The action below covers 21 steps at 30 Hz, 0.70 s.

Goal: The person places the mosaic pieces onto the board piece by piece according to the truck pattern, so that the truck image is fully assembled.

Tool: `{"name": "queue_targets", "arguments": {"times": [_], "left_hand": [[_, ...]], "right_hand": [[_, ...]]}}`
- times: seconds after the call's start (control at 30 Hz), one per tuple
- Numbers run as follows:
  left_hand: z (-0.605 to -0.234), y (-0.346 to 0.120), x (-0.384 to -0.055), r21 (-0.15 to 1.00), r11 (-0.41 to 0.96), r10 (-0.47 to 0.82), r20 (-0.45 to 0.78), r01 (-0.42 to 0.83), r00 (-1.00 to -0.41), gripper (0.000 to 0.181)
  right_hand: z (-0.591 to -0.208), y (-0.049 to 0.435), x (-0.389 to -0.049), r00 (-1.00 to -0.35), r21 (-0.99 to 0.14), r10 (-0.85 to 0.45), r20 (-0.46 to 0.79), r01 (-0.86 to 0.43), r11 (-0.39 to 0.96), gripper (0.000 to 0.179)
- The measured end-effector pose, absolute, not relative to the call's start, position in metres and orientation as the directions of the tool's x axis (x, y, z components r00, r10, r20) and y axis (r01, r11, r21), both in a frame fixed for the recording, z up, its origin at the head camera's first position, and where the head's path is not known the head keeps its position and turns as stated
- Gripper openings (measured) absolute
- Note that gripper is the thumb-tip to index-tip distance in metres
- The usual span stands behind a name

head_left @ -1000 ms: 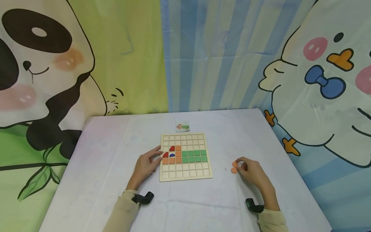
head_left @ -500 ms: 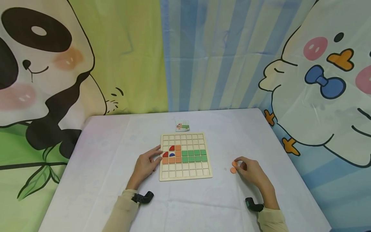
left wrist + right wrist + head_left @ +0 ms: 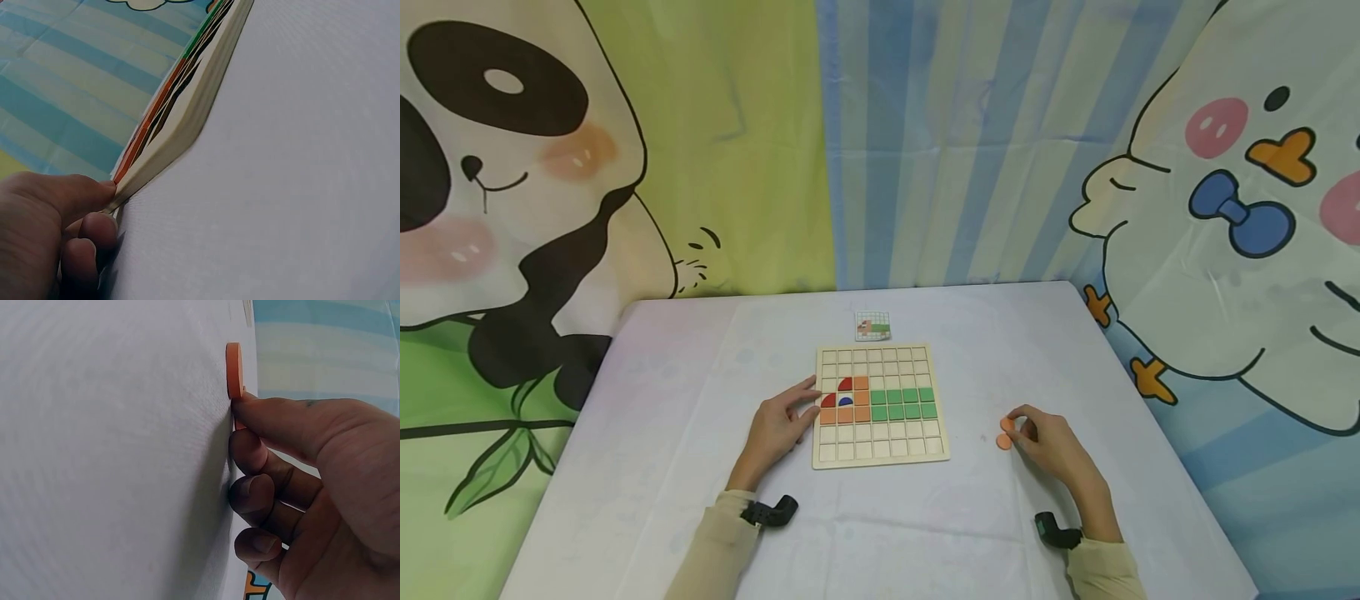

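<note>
A square wooden grid board [image 3: 880, 446] lies mid-table, with red, blue, orange and green pieces in some of its cells. The left hand [image 3: 778, 427] holds the board's left edge; in the left wrist view its thumb [image 3: 87, 190] lies on the rim and curled fingers sit against the side. To the right of the board, the right hand [image 3: 1054, 446] pinches an orange disc [image 3: 1007, 423] at the table surface. A second orange disc [image 3: 1003, 442] lies just nearer the person. In the right wrist view, one disc [image 3: 234, 370] shows beyond the thumb, and the other is mostly hidden.
Behind the board lies a small picture card [image 3: 872, 326] with a coloured grid pattern. A white cloth covers the table [image 3: 880, 533]. Printed curtains [image 3: 940, 150] stand along the table's far edge. Each wrist wears a black camera.
</note>
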<state>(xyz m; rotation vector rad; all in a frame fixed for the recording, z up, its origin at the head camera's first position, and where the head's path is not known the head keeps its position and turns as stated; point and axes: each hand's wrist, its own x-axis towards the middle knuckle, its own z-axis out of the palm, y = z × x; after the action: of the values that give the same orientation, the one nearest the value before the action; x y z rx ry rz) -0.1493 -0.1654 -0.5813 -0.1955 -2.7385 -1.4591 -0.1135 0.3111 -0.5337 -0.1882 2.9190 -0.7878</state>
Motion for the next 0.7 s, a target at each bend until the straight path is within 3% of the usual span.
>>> {"name": "queue_targets", "arguments": {"times": [0.7], "left_hand": [[-0.578,-0.165,-0.148,0.829,0.548,0.101,0.067,0.112,-0.993,0.033]], "right_hand": [[-0.527,0.298,-0.118,-0.982,-0.494,-0.187,-0.026,-0.15,0.856,0.029]]}}
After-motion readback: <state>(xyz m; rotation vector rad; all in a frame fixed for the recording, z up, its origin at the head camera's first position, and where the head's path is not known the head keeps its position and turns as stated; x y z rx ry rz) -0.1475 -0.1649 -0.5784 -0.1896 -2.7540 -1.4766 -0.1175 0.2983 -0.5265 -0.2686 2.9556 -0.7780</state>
